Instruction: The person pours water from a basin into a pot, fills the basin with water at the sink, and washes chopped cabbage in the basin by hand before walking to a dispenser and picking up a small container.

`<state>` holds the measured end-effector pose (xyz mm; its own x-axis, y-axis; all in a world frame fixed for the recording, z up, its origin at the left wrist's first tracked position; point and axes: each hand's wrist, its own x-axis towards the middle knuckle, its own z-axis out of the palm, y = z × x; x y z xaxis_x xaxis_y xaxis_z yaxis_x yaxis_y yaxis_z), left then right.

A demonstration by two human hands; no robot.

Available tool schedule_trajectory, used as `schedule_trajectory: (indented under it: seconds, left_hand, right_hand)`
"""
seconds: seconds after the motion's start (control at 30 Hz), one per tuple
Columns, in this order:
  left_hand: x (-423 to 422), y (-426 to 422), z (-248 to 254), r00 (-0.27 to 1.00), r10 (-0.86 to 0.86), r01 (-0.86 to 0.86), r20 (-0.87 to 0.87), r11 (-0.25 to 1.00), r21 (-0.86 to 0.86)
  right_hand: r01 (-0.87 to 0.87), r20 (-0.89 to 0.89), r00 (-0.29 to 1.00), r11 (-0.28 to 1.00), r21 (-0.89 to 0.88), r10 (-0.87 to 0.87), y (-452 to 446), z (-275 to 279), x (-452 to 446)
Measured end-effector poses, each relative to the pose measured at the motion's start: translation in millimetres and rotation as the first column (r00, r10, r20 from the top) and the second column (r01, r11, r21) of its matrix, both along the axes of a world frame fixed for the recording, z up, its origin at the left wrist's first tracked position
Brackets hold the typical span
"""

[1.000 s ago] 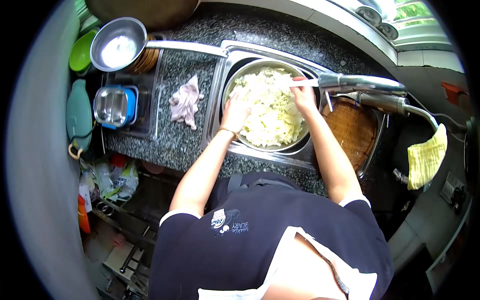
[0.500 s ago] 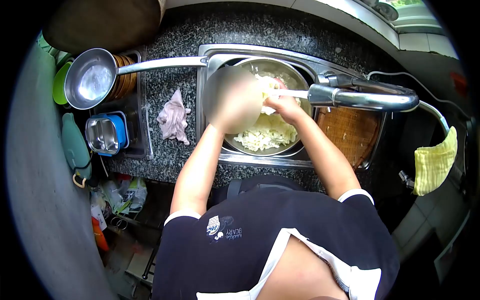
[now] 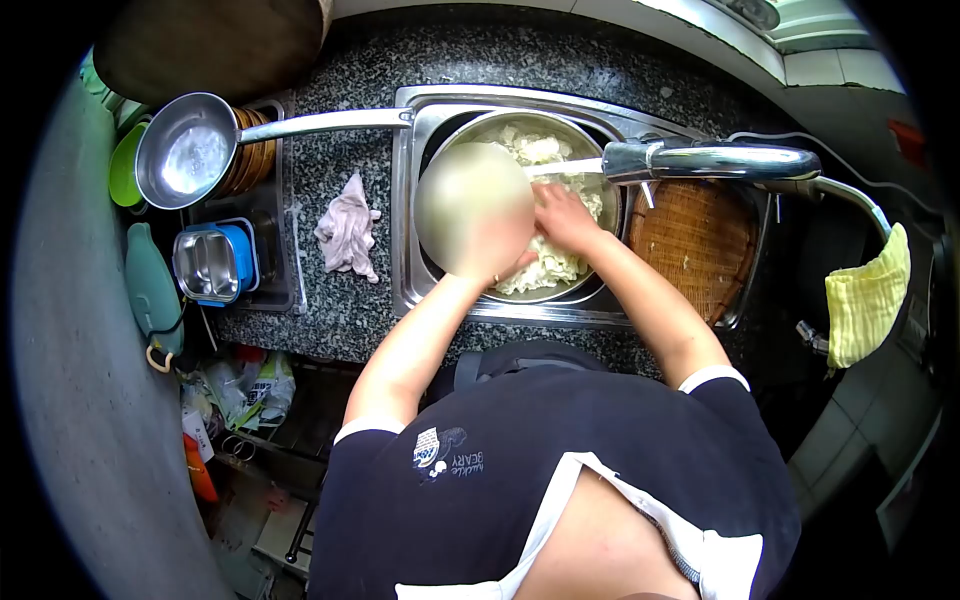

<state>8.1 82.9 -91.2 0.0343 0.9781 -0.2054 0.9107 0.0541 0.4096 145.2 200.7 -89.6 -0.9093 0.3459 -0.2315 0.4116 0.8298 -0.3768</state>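
Note:
Pale, torn leafy pieces that look like cabbage fill a round metal bowl in the left sink basin. My right hand is down in the bowl, its fingers bent together around some cabbage, fingertips hidden. Close beside it, my left hand is also over the bowl. A blurred patch covers most of that hand; only its lower part and thumb side show, so its grip is unclear. The chrome faucet reaches across from the right, its pale spout above the bowl near my right fingers.
A woven tray lies in the right basin. Left of the sink are a crumpled pinkish cloth, a long-handled pan and a blue-edged steel container. A yellow-green cloth hangs at the far right.
Both hands have gone lower into the bowl, where a lifted handful of cabbage was between them before. The faucet and other things shift slightly as the view moves.

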Motion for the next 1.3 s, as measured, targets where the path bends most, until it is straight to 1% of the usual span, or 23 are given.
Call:
schedule_trajectory:
  seconds: [0.07, 0.13, 0.17, 0.2, 0.23, 0.27, 0.4, 0.5, 0.53, 0.57, 0.63, 0.7, 0.8, 0.87, 0.93, 1.0, 1.03, 1.07, 1.1, 1.13, 1.17, 1.23, 1.3]
  left_hand:
    - [-3.2, -3.9, -22.5, 1.0, 0.009, -0.008, -0.014, 1.0, 0.027]
    - [-21.0, 2.5, -30.2, 0.982, 0.184, -0.186, 0.05, 0.982, 0.032]
    - [-23.9, 5.2, -28.6, 0.977, 0.21, -0.207, -0.025, 0.975, 0.081]
    - [-27.0, 10.0, -19.5, 0.966, 0.241, -0.227, -0.098, 0.965, 0.129]
    - [-27.0, 14.9, -15.9, 0.927, 0.203, -0.163, -0.317, 0.975, 0.148]
    - [-29.3, 15.2, -29.3, 0.926, 0.204, -0.163, -0.317, 0.975, 0.151]
    - [-39.8, 16.6, -67.6, 0.96, 0.156, -0.103, -0.231, 0.969, 0.227]
    - [-34.2, 21.7, -35.1, 0.967, 0.245, -0.226, -0.075, 0.952, 0.206]
    - [-29.5, 21.9, -31.3, 0.953, 0.294, -0.301, 0.067, 0.906, 0.299]
    - [-23.9, 22.2, -27.3, 0.921, 0.324, -0.385, 0.215, 0.843, 0.377]
    - [-13.1, 17.9, 4.4, 0.926, 0.315, -0.373, 0.209, 0.852, 0.368]
    - [-3.6, 4.5, 2.3, 0.984, 0.174, -0.179, 0.04, 0.959, 0.222]
    - [19.9, -11.0, -12.9, 0.997, 0.002, -0.001, 0.071, 1.0, -0.013]
    - [17.6, -3.2, -4.5, 0.997, 0.068, -0.065, 0.041, 0.996, -0.055]
    - [12.8, 10.4, 7.1, 0.988, 0.135, -0.151, -0.081, 0.96, -0.235]
    - [19.3, 20.6, 6.2, 0.967, 0.239, -0.254, -0.092, 0.936, -0.242]
    - [24.6, 26.6, 7.0, 0.932, 0.345, -0.361, -0.108, 0.899, -0.246]
    - [32.1, 31.1, 8.7, 0.953, 0.296, -0.3, -0.065, 0.886, -0.354]
    - [38.0, 25.9, 11.4, 0.974, 0.224, -0.22, -0.024, 0.921, -0.321]
    - [40.9, 19.6, 14.9, 0.973, 0.225, -0.201, 0.053, 0.937, -0.284]
    - [42.5, 14.0, 17.8, 0.968, 0.216, -0.18, 0.129, 0.953, -0.245]
    - [36.0, 5.6, 23.4, 0.966, 0.223, -0.201, 0.134, 0.966, -0.164]
    - [20.6, -1.0, 28.4, 0.946, 0.323, -0.323, 0.027, 0.946, 0.034]
  right_hand:
    - [0.068, 0.099, 0.993, 0.998, 0.005, -0.069, 8.9, 6.2, -4.1]
    - [0.301, 0.306, 0.91, 0.953, -0.02, -0.281, 20.1, 12.4, -8.9]
    - [0.303, 0.308, 0.908, 0.953, -0.019, -0.282, 14.1, 11.2, -9.8]
    - [0.15, 0.278, 0.945, 0.983, 0.104, -0.174, 4.9, 7.3, -10.7]
    - [-0.003, 0.261, 0.964, 0.973, 0.231, -0.059, -1.3, -1.3, -10.7]
    - [-0.133, 0.087, 0.989, 0.967, 0.218, 0.116, -1.5, -21.0, 1.2]
    - [0.037, 0.275, 0.961, 0.999, -0.036, -0.026, 21.0, -16.6, -1.0]
    - [0.194, 0.157, 0.965, 0.975, 0.111, -0.21, -0.7, -6.8, -10.2]
    - [0.126, -0.053, 0.992, 0.964, 0.232, -0.117, -3.8, -5.7, -6.3]
    - [0.131, -0.049, 0.991, 0.963, 0.234, -0.123, -2.9, -1.9, -3.3]
    - [0.277, 0.08, 0.954, 0.954, 0.116, -0.287, 5.4, 21.9, -3.3]
    - [0.314, 0.067, 0.944, 0.941, 0.128, -0.324, -2.8, 32.8, 8.8]
    - [0.261, 0.235, 0.941, 0.965, -0.039, -0.245, -27.8, 21.2, 31.4]
    - [0.287, 0.205, 0.949, 0.925, -0.25, -0.239, -35.7, 20.3, 40.4]
    - [0.301, 0.136, 0.952, 0.917, -0.263, -0.274, -32.4, 26.6, 43.4]
    - [0.337, -0.122, 0.922, 0.917, -0.214, -0.368, -28.4, 30.9, 43.8]
    - [0.334, -0.123, 0.923, 0.919, -0.21, -0.364, -24.5, 35.2, 43.6]
    - [0.48, -0.149, 0.785, 0.742, -0.469, -0.602, -18.0, 39.7, 43.2]
    - [0.532, -0.095, 0.597, 0.482, -0.696, -0.797, -12.1, 48.9, 39.8]
    - [0.422, -0.044, 0.424, 0.24, -0.874, -0.905, -7.1, 55.1, 37.9]
    - [0.298, -0.019, 0.364, 0.136, -0.945, -0.931, 2.7, 62.0, 41.0]
    - [0.277, -0.071, 0.243, 0.139, -0.951, -0.968, 13.9, 71.2, 46.3]
    - [0.144, -0.045, 0.027, 0.048, -0.988, -0.999, 19.0, 73.6, 47.5]
